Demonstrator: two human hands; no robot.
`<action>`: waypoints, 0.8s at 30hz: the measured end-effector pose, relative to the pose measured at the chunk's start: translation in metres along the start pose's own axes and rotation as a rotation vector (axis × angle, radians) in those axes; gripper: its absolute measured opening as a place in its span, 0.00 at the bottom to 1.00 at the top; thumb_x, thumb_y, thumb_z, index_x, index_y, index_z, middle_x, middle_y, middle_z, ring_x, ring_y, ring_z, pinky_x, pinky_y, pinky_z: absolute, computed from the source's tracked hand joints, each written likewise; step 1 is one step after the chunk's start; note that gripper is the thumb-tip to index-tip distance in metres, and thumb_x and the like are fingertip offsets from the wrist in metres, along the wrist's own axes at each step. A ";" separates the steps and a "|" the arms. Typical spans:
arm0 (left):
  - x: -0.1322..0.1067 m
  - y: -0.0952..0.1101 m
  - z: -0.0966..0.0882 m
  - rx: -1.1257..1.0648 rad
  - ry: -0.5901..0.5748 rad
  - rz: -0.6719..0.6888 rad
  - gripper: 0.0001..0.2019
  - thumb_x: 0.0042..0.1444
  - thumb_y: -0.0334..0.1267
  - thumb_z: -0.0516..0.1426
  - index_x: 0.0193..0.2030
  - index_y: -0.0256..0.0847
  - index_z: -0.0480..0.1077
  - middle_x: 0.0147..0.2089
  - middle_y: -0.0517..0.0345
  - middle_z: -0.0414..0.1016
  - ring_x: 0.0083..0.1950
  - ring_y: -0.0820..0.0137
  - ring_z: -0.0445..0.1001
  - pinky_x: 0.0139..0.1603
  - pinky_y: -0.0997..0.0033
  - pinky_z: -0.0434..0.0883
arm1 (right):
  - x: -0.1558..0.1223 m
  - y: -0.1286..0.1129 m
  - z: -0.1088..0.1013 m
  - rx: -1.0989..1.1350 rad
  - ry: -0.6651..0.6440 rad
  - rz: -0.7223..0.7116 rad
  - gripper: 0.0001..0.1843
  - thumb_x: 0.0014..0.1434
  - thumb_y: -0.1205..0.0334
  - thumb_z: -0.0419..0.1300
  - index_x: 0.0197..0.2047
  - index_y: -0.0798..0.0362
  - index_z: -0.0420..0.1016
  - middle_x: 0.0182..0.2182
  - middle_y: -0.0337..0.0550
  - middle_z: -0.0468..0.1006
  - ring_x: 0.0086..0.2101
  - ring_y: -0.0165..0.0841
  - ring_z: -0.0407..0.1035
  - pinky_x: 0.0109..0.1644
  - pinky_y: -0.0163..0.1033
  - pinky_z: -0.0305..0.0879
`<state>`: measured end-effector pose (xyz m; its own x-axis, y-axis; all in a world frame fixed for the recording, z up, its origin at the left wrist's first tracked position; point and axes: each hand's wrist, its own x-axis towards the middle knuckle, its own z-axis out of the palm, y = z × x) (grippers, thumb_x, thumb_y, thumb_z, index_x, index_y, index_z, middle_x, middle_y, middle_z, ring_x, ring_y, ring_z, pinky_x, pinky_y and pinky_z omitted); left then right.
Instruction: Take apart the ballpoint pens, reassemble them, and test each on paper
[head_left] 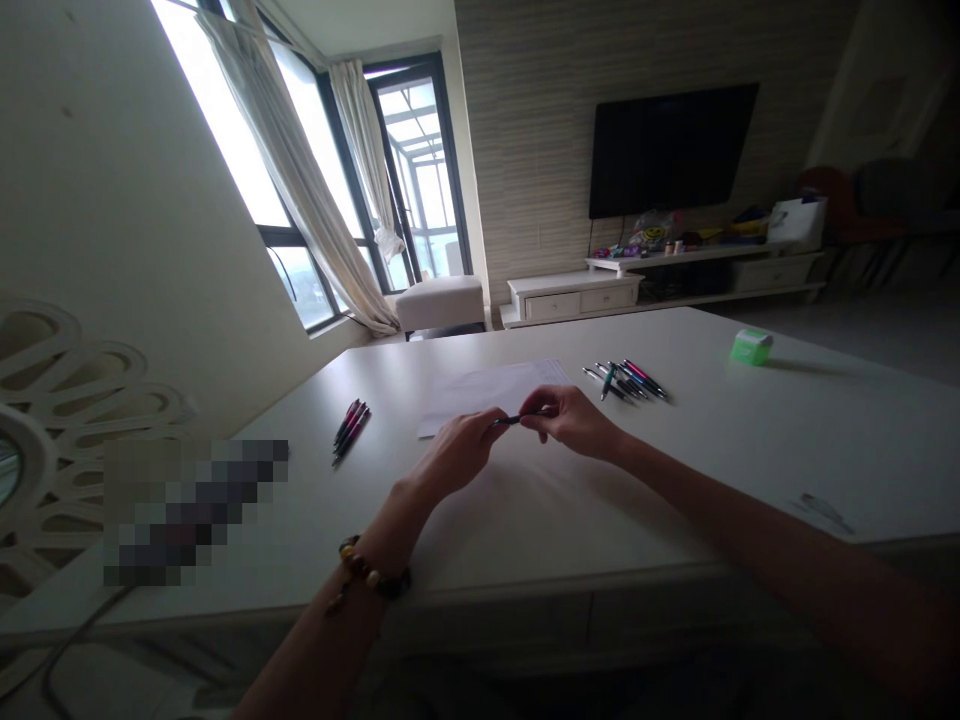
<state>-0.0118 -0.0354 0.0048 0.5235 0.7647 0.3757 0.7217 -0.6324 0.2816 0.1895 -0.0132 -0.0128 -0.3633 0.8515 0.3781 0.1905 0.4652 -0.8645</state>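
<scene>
Both my hands meet over the white table (pixel 525 500), just in front of a sheet of white paper (pixel 487 388). Between them is a dark pen (pixel 513 419), held level. My left hand (pixel 459 450) grips its left end with closed fingers, and my right hand (pixel 570 418) pinches its right end. A beaded bracelet (pixel 367 572) is on my left wrist. A small group of pens with pink bodies (pixel 350 428) lies to the left of my hands. Several more pens (pixel 626 381) lie in a loose row to the right, beyond my right hand.
A small green box (pixel 751 346) sits at the table's far right. Behind the table are a white stool (pixel 441 301), a low white TV cabinet (pixel 577 293) and a wall-mounted TV (pixel 671 148). A blurred patch (pixel 191 505) covers the table's left edge.
</scene>
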 end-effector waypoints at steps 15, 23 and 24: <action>0.001 -0.003 0.002 0.022 0.024 -0.040 0.17 0.64 0.47 0.43 0.40 0.43 0.70 0.30 0.58 0.73 0.29 0.70 0.68 0.29 0.74 0.57 | 0.003 -0.001 -0.006 0.049 0.169 -0.070 0.19 0.44 0.53 0.69 0.35 0.57 0.74 0.28 0.43 0.76 0.23 0.28 0.69 0.25 0.35 0.66; 0.002 -0.001 0.000 -0.130 0.050 -0.063 0.18 0.64 0.45 0.42 0.40 0.40 0.69 0.27 0.60 0.71 0.27 0.73 0.65 0.30 0.75 0.58 | 0.005 -0.007 -0.015 0.263 0.352 -0.049 0.17 0.49 0.58 0.64 0.42 0.55 0.72 0.29 0.39 0.71 0.24 0.26 0.66 0.21 0.31 0.58; 0.002 -0.001 0.000 -0.135 0.055 -0.063 0.18 0.64 0.45 0.42 0.40 0.40 0.69 0.27 0.60 0.70 0.27 0.73 0.65 0.30 0.74 0.59 | 0.005 -0.007 -0.016 0.284 0.382 -0.049 0.18 0.50 0.59 0.63 0.44 0.54 0.71 0.30 0.38 0.70 0.24 0.26 0.66 0.21 0.31 0.58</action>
<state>-0.0115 -0.0329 0.0055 0.4508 0.7979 0.4003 0.6831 -0.5970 0.4206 0.2012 -0.0084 0.0010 0.0057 0.8832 0.4690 -0.0946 0.4674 -0.8790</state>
